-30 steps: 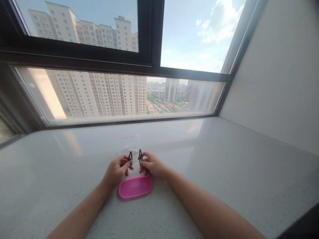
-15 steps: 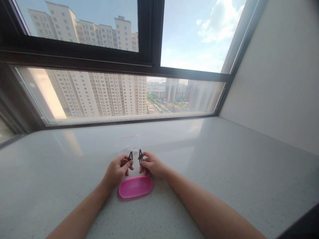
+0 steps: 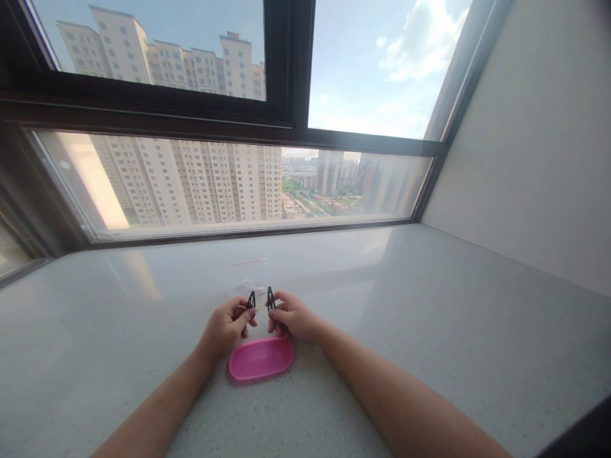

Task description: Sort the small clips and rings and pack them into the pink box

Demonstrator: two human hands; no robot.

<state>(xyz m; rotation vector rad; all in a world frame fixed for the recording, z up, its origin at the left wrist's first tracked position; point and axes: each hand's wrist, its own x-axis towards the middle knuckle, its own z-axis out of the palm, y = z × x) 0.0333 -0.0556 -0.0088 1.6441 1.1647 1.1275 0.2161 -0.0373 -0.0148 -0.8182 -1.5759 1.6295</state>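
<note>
Two black snap hair clips are held upright, side by side and a little apart. My left hand (image 3: 230, 322) is closed on the left hair clip (image 3: 251, 300), pinching its lower part between thumb and fingers. The right hair clip (image 3: 270, 298) is pinched the same way in my right hand (image 3: 289, 314). Just below both hands lies a pink oval tray (image 3: 261, 360) with nothing in it. Behind the clips is a clear zip bag (image 3: 247, 272) with a pink strip along its top; small things in or on it are too faint to name.
Everything rests on a pale speckled sill (image 3: 410, 331). A dark window frame (image 3: 200, 238) borders its far edge, and a white wall (image 3: 529, 159) rises on the right. A dark shape (image 3: 582, 426) shows in the lower right corner.
Almost nothing differs. The whole view has shifted very slightly; both hands still hold their clips in the same pose.
</note>
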